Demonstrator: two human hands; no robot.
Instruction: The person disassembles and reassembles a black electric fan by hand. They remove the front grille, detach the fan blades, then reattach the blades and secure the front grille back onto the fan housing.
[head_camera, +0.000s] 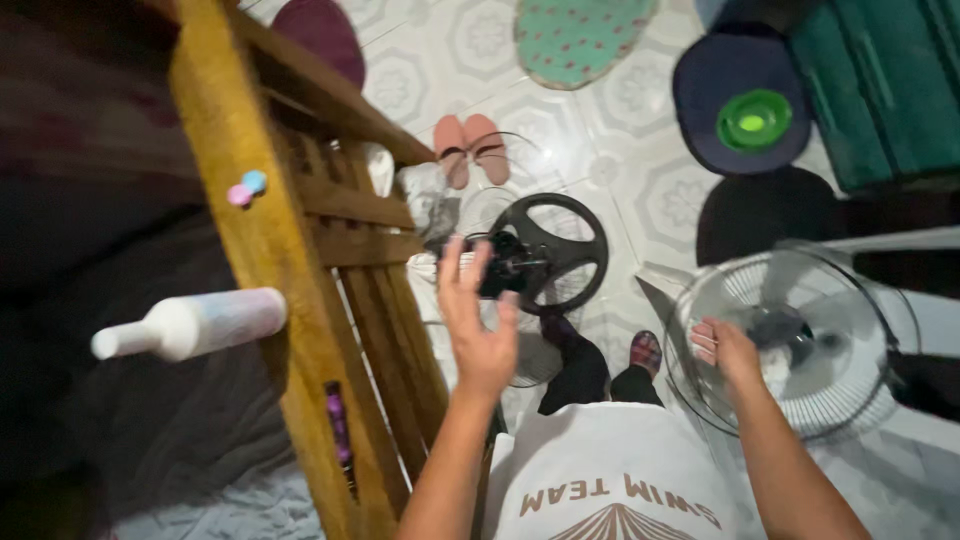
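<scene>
My left hand (478, 330) is raised, fingers spread, empty; my right hand (725, 350) grips the fan guard (790, 340) rim at 9 o'clock. I'd steady it before pulling.

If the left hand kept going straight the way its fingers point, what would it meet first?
Most likely the black fan motor housing: the left hand is raised, open, fingers aimed up-frame at it, with the black ring just beyond. Depth is unclear, so the hand may be well above it.
</scene>
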